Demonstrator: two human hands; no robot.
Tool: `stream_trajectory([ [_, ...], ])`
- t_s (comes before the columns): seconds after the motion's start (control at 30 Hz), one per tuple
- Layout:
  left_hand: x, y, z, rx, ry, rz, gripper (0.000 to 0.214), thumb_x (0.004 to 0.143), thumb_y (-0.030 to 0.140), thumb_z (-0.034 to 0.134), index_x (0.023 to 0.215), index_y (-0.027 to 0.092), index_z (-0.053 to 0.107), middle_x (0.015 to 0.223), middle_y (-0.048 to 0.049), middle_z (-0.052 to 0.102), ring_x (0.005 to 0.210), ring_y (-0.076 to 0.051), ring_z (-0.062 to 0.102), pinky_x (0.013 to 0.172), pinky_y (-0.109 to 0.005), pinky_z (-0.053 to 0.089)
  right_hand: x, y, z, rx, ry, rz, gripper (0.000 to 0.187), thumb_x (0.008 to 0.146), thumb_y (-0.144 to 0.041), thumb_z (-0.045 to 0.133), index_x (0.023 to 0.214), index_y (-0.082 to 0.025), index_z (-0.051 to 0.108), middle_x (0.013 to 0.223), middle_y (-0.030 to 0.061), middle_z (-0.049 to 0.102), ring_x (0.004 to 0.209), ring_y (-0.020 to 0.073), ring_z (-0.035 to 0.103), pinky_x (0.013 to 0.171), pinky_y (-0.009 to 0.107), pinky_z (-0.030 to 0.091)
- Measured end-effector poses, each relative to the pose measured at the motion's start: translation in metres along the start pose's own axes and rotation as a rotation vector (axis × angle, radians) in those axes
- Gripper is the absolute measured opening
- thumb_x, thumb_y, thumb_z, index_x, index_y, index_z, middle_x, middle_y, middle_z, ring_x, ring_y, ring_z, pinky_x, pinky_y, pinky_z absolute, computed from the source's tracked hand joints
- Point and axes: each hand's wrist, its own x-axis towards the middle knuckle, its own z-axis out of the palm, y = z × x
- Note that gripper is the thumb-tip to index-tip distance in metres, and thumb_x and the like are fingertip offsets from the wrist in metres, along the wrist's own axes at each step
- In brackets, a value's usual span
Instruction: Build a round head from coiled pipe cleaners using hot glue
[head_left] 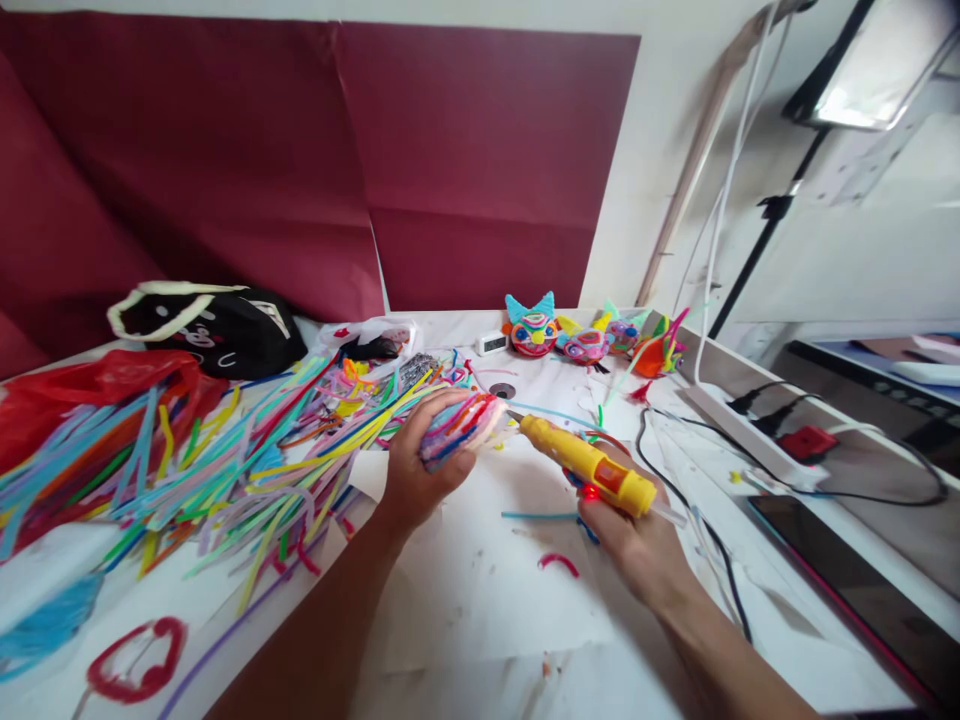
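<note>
My left hand (420, 470) is wrapped round a craft piece (461, 425) covered in striped pipe cleaners of pink, blue, red and white. In my right hand (630, 540) is a yellow hot glue gun (585, 465) with a small red light glowing near the grip. The gun's nozzle points left and meets or nearly meets the pale right end of the craft piece; I cannot tell if they touch. Below them lies white paper (472, 590) with a short curved red pipe cleaner (559, 565) and a straight blue one (540, 516) on it.
Heaped pipe cleaners (225, 450) fill the left side beside a black bag (217, 330). Finished colourful animal figures (532, 328) stand at the back. A power strip (750, 430) with cables and a phone (840, 590) lie on the right, near a lamp stand (772, 215).
</note>
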Motion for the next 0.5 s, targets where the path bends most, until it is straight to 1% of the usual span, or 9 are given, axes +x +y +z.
stream_trajectory([
  [0.1, 0.0000, 0.0005, -0.0001, 0.005, 0.000, -0.005, 0.043, 0.078, 0.039, 0.064, 0.116, 0.018, 0.059, 0.119, -0.0109, 0.064, 0.116, -0.027, 0.058, 0.104, -0.042, 0.043, -0.0009, 0.0004, 0.0000, -0.004, -0.005, -0.004, 0.013, 0.071, -0.020, 0.050, 0.082, -0.020, 0.057, 0.074, 0.0010, 0.059, 0.062, 0.0177, 0.053, 0.054, 0.030, 0.034],
  [0.27, 0.0010, 0.0019, -0.0002, 0.019, 0.004, -0.008, 0.044, 0.078, 0.042, 0.063, 0.115, 0.019, 0.059, 0.118, -0.0102, 0.064, 0.115, -0.027, 0.058, 0.103, -0.042, 0.043, -0.0043, 0.0008, -0.0006, 0.002, -0.033, -0.007, 0.012, 0.073, -0.019, 0.052, 0.083, -0.021, 0.058, 0.072, -0.0005, 0.058, 0.060, 0.0163, 0.052, 0.055, 0.029, 0.036],
  [0.43, 0.0007, 0.0033, 0.0009, 0.017, 0.006, -0.034, 0.044, 0.079, 0.044, 0.063, 0.115, 0.019, 0.059, 0.119, -0.0104, 0.065, 0.113, -0.027, 0.059, 0.102, -0.042, 0.044, -0.0067, -0.0028, -0.0023, -0.009, -0.043, -0.045, 0.012, 0.073, -0.017, 0.052, 0.082, -0.021, 0.059, 0.078, 0.0017, 0.061, 0.073, 0.0193, 0.058, 0.058, 0.029, 0.038],
  [0.5, 0.0001, 0.0036, 0.0015, 0.011, 0.007, -0.041, 0.044, 0.079, 0.044, 0.063, 0.115, 0.019, 0.059, 0.119, -0.0105, 0.064, 0.113, -0.027, 0.059, 0.102, -0.043, 0.044, -0.0070, -0.0027, -0.0025, -0.013, -0.036, -0.051, 0.010, 0.073, -0.017, 0.051, 0.080, -0.021, 0.058, 0.077, 0.0018, 0.061, 0.073, 0.0198, 0.058, 0.057, 0.029, 0.037],
])
